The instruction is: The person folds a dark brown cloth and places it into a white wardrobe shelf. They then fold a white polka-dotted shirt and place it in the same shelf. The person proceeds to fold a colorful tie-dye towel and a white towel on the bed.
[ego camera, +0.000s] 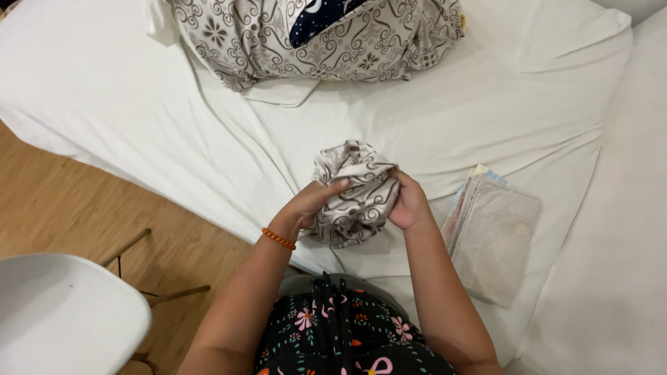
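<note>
- My left hand point(310, 205) and right hand point(408, 203) both clutch a bunched patterned cloth point(354, 191), fingers curled tight.
- The soft, scroll-printed cloth is held above the white bed sheet point(139, 104), beside folded towels point(490, 232).

left hand point(309, 203) and right hand point(408, 203) grip a bunched patterned cloth point(354, 191) above the white bed point(139, 104).

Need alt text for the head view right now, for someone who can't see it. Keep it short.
Both hands, the left hand with an orange bead bracelet and the right hand, hold a bunched swirl-patterned cloth above a white-sheeted bed. A folded stack of pale cloths lies to the right, a patterned fabric pile sits at the top, and a white chair stands on the wooden floor.
</note>
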